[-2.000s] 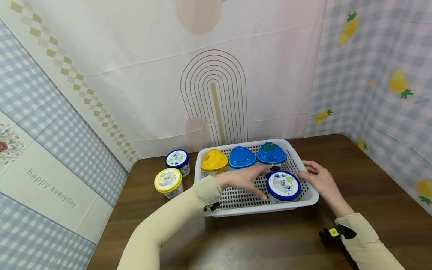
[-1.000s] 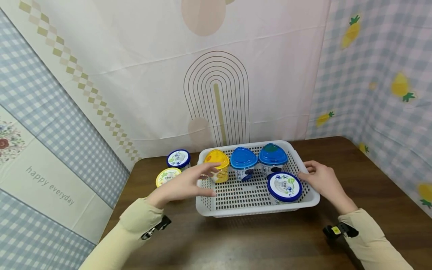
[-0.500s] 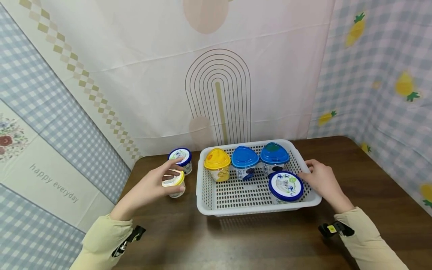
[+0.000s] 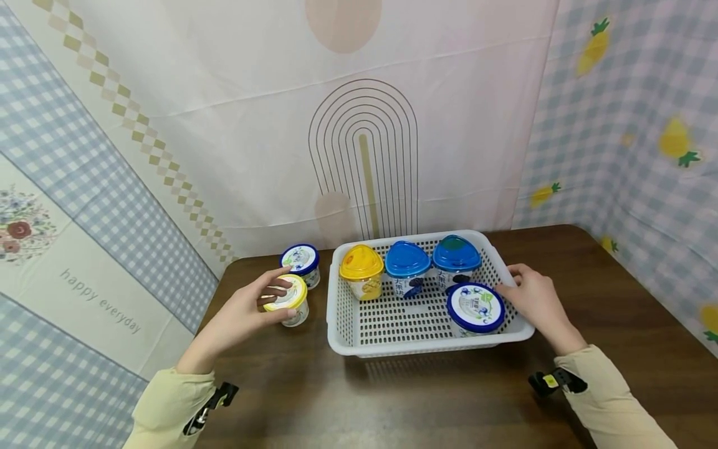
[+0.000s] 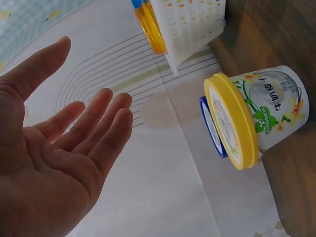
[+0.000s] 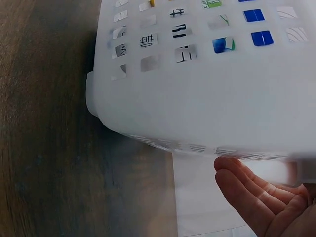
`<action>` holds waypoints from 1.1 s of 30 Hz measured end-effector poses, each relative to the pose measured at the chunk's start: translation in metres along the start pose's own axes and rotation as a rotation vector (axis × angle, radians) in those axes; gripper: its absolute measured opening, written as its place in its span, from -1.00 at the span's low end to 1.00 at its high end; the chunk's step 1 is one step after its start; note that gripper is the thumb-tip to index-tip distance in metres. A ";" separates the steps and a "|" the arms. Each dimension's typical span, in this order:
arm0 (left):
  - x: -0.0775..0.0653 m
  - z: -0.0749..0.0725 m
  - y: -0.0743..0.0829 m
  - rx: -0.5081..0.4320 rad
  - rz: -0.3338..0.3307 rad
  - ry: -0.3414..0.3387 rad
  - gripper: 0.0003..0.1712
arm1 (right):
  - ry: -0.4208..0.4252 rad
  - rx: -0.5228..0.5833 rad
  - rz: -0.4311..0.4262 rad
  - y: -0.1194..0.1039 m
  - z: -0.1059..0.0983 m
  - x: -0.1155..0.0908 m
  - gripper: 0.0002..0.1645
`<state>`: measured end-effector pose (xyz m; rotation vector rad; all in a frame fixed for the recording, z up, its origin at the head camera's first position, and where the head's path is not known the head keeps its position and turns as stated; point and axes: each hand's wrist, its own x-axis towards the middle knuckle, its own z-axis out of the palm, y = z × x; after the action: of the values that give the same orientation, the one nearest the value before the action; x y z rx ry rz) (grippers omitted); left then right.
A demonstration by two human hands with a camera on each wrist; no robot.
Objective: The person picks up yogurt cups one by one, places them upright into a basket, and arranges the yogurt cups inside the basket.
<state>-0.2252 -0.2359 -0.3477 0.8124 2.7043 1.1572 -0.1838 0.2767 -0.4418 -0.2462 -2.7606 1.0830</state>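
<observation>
My left hand hovers beside a yellow-lidded tub, thumb and fingers spread around its near side. In the left wrist view a gap separates the hand from this tub. Behind it stands a round tub with a dark blue lid. My right hand holds the right rim of the white plastic basket, thumb on the rim and fingers outside. The right wrist view shows those fingers against the outer wall. Inside the basket's front right corner sits another blue-lidded round tub.
Along the basket's back stand a yellow-lidded cup and two cups with blue rounded-triangle lids, one left and one right. The brown wooden table meets a hanging cloth behind.
My left hand has moved from over the basket leftward to the yellow-lidded round tub. The right hand stays at the basket's rim. The tubs have kept their places.
</observation>
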 end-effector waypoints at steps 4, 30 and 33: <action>0.000 0.000 -0.006 -0.011 -0.005 0.013 -0.23 | 0.001 0.004 -0.001 0.001 0.001 0.000 -0.35; 0.000 0.014 -0.076 0.093 -0.112 0.120 0.04 | 0.021 0.030 -0.014 0.003 0.003 -0.002 -0.37; 0.000 0.015 -0.082 0.081 -0.135 0.135 0.09 | 0.022 0.030 -0.016 0.003 0.004 -0.002 -0.37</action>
<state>-0.2575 -0.2731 -0.4154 0.5701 2.8799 1.1181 -0.1828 0.2761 -0.4472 -0.2299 -2.7199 1.1095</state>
